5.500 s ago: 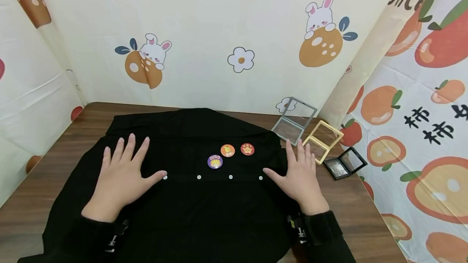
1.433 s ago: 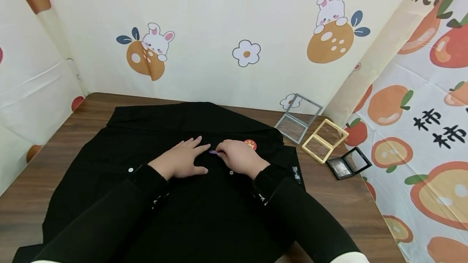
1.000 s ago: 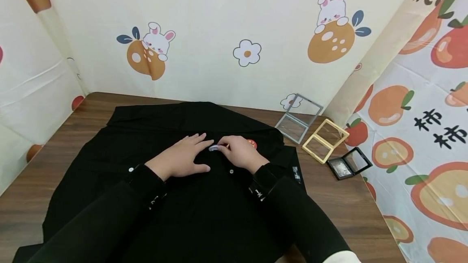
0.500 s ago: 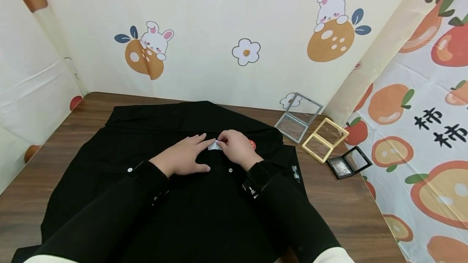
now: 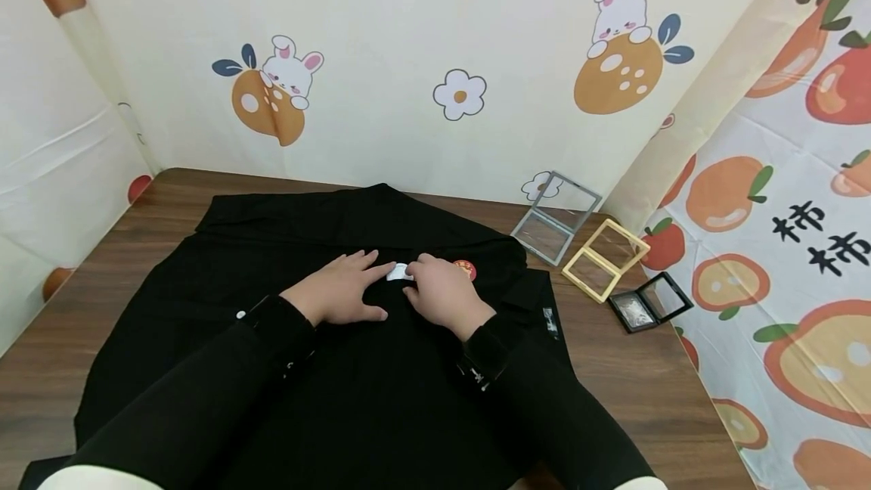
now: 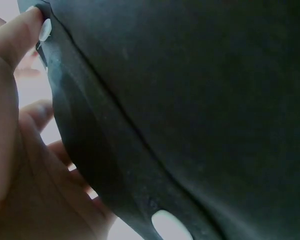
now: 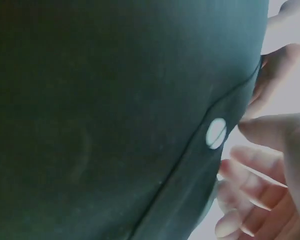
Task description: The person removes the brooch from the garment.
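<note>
The wood-grained tabletop (image 5: 653, 376) is carrying everything, and a black garment (image 5: 381, 399) is covering most of its left and middle. Working well here is probably calling for flat, steady cloth: the left side doing the anchoring, the right making only light fingertip adjustments to the small white piece (image 5: 398, 271), so that no fold is creeping under it.

Both forearms are slanting in from the near corners, bringing the hands together over the garment's far half. The left hand (image 5: 338, 289) is lying palm down, fingers loosely spread, thumb pointing right, gripping nothing. The right hand (image 5: 445, 289) is arching more, fingers bent and thumb standing apart; whether its fingertips are pinching the piece or merely touching it, I cannot tell.

To the far right, a grey hinged frame (image 5: 553, 222), a yellow hinged frame (image 5: 602, 262) and a black hinged case (image 5: 633, 310) are standing ajar. A red badge (image 5: 466, 270) is resting on the garment just beyond the right hand, while the white piece is sitting between both index fingers.
</note>
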{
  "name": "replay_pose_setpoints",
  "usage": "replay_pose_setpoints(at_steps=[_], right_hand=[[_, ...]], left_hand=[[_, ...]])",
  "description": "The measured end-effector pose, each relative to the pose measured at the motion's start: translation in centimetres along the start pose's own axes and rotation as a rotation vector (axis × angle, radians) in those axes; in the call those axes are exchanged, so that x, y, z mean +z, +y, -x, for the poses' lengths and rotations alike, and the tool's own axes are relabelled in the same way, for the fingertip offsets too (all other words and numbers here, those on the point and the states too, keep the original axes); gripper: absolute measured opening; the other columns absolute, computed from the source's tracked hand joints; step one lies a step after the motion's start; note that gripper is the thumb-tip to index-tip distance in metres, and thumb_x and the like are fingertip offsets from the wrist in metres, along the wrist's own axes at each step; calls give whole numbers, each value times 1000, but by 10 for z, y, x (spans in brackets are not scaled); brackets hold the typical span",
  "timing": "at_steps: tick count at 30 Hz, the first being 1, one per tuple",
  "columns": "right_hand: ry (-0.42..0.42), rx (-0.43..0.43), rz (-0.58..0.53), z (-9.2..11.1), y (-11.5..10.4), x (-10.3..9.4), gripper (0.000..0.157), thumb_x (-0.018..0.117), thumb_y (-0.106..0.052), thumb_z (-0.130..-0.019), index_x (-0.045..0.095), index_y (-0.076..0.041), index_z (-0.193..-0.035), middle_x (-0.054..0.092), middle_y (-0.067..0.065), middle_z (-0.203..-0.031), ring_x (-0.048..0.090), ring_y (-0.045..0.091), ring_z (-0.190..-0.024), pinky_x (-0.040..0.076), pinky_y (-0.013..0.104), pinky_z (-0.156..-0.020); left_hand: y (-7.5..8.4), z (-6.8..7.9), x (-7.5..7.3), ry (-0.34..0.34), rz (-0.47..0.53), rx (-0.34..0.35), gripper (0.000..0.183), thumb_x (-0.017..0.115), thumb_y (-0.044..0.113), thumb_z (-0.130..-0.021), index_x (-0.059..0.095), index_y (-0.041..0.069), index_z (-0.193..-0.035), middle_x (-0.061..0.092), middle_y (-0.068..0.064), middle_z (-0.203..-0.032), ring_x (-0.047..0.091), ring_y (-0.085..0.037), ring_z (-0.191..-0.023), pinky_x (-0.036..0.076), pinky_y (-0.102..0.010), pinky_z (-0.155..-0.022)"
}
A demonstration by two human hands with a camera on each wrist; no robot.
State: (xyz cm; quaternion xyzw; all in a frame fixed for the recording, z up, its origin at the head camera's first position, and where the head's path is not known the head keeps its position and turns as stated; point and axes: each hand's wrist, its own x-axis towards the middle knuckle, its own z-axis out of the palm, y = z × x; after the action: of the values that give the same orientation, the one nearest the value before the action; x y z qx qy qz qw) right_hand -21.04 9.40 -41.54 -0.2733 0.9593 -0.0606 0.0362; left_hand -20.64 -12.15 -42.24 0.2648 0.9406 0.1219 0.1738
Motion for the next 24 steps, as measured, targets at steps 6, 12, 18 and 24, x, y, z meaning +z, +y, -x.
replay_pose_setpoints(at_steps=[6,12,18,24], right_hand=[[-64,-25,89,15,-8,0,38,68,-39,-101,73,-14,-128,64,4,-118,65,17,-96,57,34,-80],[-106,1,80,28,-10,2,56,65,-47,-101,62,-13,-145,53,13,-145,61,27,-118,53,42,-98],[-131,31,56,35,-8,8,65,65,-52,-99,54,-16,-152,47,14,-150,55,28,-122,49,43,-102],[-142,33,38,33,-5,11,67,65,-52,-99,50,-19,-155,45,11,-151,53,27,-122,47,43,-104]], left_hand=[[3,-2,1,-16,-23,-24,86,66,58,-95,31,22,-164,22,-21,-168,17,-44,-154,17,-64,-120],[4,-1,0,-30,-38,-83,86,64,63,-94,31,24,-164,15,-22,-169,11,-46,-154,13,-65,-121],[3,-2,1,-23,-27,-89,88,64,63,-95,26,27,-166,15,-24,-168,10,-48,-154,12,-68,-119],[5,-1,2,-21,-51,-82,90,63,63,-95,20,29,-167,16,-25,-168,13,-48,-153,15,-69,-118]])
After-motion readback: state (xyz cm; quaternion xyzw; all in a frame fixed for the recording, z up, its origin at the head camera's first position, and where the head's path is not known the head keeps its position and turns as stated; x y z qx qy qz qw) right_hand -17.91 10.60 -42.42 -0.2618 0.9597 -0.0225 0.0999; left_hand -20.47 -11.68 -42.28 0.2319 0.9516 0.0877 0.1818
